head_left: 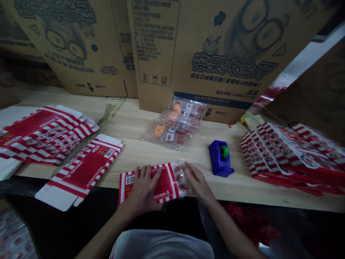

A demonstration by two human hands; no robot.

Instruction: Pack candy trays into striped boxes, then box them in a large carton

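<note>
A red-and-white striped carton lies at the table's front edge with its barcode side up. My left hand is laid across its middle, fingers over the top and thumb toward the right, gripping it. At the carton's right end, my right hand has its fingers closed on a clear plastic packet, which is partly inside the end; its contents are blurred. Beyond the hands, several clear packets with orange pieces and small printed cards are heaped against a cardboard box.
A blue tape dispenser with green tape stands right of my hands. One flattened carton overhangs the front edge, beside a stack of flat cartons. Striped cartons are piled at the right. Large cardboard boxes wall the back.
</note>
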